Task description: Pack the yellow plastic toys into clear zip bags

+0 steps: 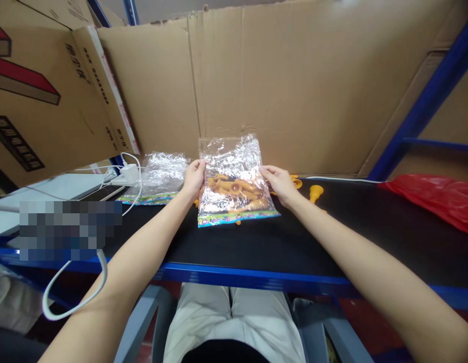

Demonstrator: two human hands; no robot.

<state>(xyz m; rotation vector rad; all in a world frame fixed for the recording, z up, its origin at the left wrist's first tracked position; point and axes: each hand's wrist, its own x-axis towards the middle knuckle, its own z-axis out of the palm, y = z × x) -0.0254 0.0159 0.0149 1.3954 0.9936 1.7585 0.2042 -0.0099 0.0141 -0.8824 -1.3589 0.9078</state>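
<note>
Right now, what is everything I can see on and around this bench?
clear bag of orange parts: 1, clear with colourful strip, bench centre, held at both sides
second clear bag: 1, clear, left of the first
loose orange parts: a few, orange, right of the held bag
red bag: 1, red, far right
white charger and cable: 1, white, left
cardboard wall: brown, behind
left hand: on the bag's left edge
right hand: on its right edge

The light is bright and soft, with only faint shadows. The shiny clear bag [234, 176] has white glare spots. Edges of the picture bend outward. One patch at the left is blurred into squares.
</note>
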